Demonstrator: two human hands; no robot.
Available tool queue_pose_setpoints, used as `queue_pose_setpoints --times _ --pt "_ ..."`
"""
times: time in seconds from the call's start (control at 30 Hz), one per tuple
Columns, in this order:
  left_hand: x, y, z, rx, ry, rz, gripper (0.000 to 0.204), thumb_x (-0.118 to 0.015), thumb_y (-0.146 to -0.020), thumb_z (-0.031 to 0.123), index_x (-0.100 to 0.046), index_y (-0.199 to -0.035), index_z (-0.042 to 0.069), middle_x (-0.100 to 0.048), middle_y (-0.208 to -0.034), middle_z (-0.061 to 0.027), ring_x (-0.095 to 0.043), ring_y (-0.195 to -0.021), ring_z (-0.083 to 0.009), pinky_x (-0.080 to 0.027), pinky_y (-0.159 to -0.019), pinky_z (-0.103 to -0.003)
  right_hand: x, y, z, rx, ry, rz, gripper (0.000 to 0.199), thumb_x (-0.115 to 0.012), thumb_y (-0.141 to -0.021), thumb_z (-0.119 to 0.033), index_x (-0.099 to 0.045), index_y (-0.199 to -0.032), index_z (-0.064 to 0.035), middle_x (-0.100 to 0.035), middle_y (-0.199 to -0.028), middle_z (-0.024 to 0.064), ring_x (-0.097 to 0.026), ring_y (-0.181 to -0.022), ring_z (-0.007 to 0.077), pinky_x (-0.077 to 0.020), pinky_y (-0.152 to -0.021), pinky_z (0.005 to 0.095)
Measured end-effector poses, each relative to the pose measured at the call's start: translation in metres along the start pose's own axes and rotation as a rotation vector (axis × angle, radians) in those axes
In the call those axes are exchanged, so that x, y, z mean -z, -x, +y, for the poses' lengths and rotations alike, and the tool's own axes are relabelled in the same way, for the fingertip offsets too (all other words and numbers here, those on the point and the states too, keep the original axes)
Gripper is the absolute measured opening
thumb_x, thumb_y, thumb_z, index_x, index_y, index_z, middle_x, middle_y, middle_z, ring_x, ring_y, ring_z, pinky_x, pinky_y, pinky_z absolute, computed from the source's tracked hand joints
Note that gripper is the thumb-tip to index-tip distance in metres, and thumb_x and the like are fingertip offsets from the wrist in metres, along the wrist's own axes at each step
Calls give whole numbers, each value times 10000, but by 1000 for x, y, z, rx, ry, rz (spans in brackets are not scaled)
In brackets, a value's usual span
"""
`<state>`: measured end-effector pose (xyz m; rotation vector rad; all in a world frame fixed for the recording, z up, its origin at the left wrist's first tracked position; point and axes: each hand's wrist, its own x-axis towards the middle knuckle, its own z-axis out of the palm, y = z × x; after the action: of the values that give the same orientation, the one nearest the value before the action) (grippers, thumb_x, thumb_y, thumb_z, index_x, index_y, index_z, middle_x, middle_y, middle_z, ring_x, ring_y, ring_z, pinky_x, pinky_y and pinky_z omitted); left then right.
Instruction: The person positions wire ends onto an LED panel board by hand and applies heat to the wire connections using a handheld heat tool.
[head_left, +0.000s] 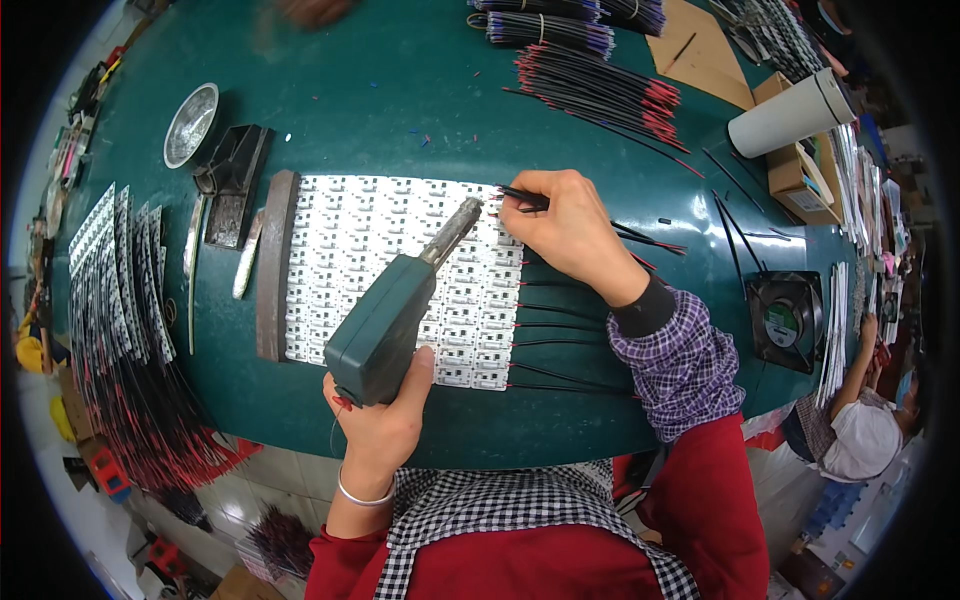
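Note:
A white panel of small circuit boards [350, 240] lies on the green table in front of me, its left edge against a dark metal bar [276, 265]. My left hand [385, 420] is closed round a green soldering gun [380, 320], whose metal tip reaches toward the panel's upper right corner. Close to that tip, my right hand [575, 225] pinches thin black wires [524, 197] at the panel's right edge. Further down the same edge, several black wires [560, 311] run off to the right. Whether the tip touches a wire cannot be made out.
A metal bowl [192, 125] and a black holder [240, 165] stand left of the panel. Wired boards [125, 310] hang over the table's left edge. Black wires with red ends [600, 95] lie at the back. A white flask [790, 112] and a fan [787, 318] are right. Another person [865, 430] sits far right.

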<state>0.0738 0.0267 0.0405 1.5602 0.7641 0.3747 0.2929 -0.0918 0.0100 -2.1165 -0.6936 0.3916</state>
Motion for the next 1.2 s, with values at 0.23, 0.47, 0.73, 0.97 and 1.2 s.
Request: queue_pose_setpoints --times 0.23,0.47,0.73,0.97,1.2 --pt "-4 -5 1 -38 46 -6 204 -693 -803 -42 -656 -1004 -39 -634 -745 -46 -527 -513 -70 -393 -443 -213 6 -13 5 -16 -62 -105 202 -623 -765 -114 -670 -848 64 -584 -620 184 -569 -546 292 -454 -577 381" --pt "2 -2 -2 -1 -72 -45 131 -726 -797 5 -666 -910 -25 -641 -738 -17 -557 -606 -76 -432 -546 -234 13 -15 5 11 -29 -117 178 -649 -789 -108 -646 -827 66 -559 -644 64 -502 -635 89 -440 -582 286" --pt "3 4 1 108 251 75 238 -706 -787 -50 -589 -994 -60 -611 -742 -95 -532 -493 -116 -415 -432 -259 -6 -2 11 91 -17 -44 193 -603 -789 -169 -678 -823 5 -659 -778 216 -639 -760 409 -492 -685 469" --pt "5 8 28 -33 260 129 294 -659 -799 -77 -580 -1082 -89 -620 -771 -108 -525 -495 -108 -408 -427 -243 3 -3 11 185 80 -73 194 -573 -843 -154 -663 -880 14 -662 -824 230 -631 -814 427 -493 -722 488" --pt "21 1 13 -69 329 169 414 -653 -786 -94 -517 -1177 -81 -644 -992 -167 -547 -517 -118 -419 -412 -243 76 -8 -20 271 478 180 119 -586 -900 -152 -627 -937 -46 -617 -857 145 -622 -856 348 -495 -733 458"
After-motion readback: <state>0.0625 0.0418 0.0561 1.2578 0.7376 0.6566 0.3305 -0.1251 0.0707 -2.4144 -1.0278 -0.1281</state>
